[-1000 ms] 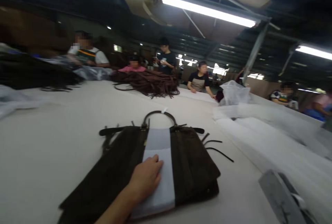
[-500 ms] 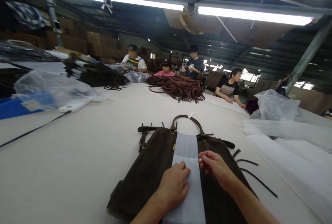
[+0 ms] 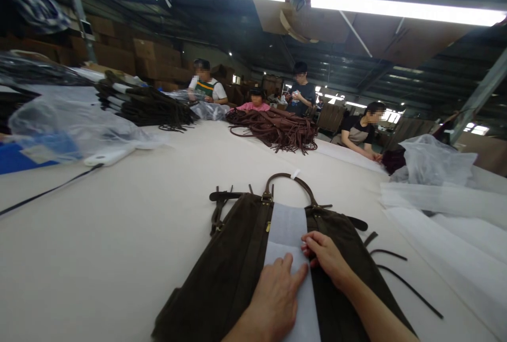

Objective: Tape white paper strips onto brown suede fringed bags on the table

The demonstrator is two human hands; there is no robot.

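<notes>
A dark brown bag (image 3: 222,273) lies flat on the pale table in front of me, its rounded handle (image 3: 291,177) pointing away. A whitish strip of thin sheet (image 3: 288,223) runs down the bag's middle, with a crease across it. My left hand (image 3: 277,294) rests on the strip, palm down, thumb and fingers apart. Beside it, at the strip's right edge, my right hand (image 3: 327,257) has its fingertips curled together in a pinch. Something small and pale shows at those fingertips, too small to name. Thin dark straps (image 3: 412,284) trail from the bag's right side.
White sheets (image 3: 443,241) lie at the right, near crumpled clear plastic (image 3: 435,159). A reddish-brown strappy pile (image 3: 273,128) and dark folded bags (image 3: 142,104) lie farther back. At left are a blue bin (image 3: 27,154) and a white corded device (image 3: 109,157). Several people stand or sit beyond.
My left hand has shifted slightly right on the strip, and its thumb and fingers have spread. My right hand keeps its pinch at the edge. The view has shifted slightly.
</notes>
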